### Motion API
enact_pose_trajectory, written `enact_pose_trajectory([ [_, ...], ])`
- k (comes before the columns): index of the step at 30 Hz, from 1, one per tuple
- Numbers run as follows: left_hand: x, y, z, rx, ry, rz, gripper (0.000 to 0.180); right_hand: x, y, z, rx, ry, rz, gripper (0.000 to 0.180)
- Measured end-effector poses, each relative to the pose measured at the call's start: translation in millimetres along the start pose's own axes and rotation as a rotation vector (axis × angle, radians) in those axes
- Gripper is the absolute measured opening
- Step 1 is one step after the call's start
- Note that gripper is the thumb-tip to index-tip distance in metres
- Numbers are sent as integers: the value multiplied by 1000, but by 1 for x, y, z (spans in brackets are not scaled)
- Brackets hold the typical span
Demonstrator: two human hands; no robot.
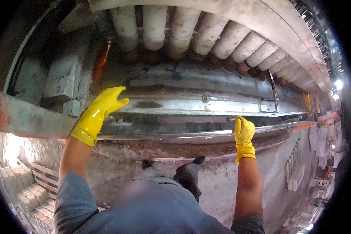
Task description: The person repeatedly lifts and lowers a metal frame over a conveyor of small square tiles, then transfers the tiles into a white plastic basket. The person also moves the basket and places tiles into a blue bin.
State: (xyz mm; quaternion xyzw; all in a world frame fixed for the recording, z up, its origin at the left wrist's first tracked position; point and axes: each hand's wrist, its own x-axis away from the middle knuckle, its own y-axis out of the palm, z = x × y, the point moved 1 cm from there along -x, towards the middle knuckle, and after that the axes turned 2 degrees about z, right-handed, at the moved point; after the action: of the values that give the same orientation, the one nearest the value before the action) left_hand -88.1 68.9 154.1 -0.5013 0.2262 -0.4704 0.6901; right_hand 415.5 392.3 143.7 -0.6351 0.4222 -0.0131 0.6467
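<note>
Rail (206, 134) of bright metal runs from left to right along the near edge of the machine, in front of the person, curving slightly in the wide view. Right grip (244, 134), a hand in a yellow glove, sits at the right part of the rail with its fingers folded; it covers that section, and whether it closes around the metal cannot be told. Left grip (105, 109), also gloved in yellow, is open, with thumb and fingers spread apart and pointing right; it is positioned beyond the left end of the visible rail, near the metal beam (175, 106), and holds nothing visible. The beam lies parallel to the rail on its far side, separated from it by a dark recess, and carries a round fitting (206, 98) on its upper face. A thin metal rod (275, 91) stands near the right end of the beam. Behind the beam, a row of pale cylinders (181, 31) extends beneath a curved pale band (261, 17). A grey box-shaped housing (62, 78) is mounted at left. On the near side of the rail, two dark shoes (199, 160) rest below. Pale blocks (17, 179) are stacked at lower left, beside wooden slats (45, 179).
</note>
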Motion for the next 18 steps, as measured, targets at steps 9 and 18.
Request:
enact_pose_trajectory([
  [9,91,26,-12,53,-224,268,63,5,7,6,33,57,-54,34],
  [18,64,22,-43,210,-291,252,66,-51,8,-18,-299,840,-368,48],
])
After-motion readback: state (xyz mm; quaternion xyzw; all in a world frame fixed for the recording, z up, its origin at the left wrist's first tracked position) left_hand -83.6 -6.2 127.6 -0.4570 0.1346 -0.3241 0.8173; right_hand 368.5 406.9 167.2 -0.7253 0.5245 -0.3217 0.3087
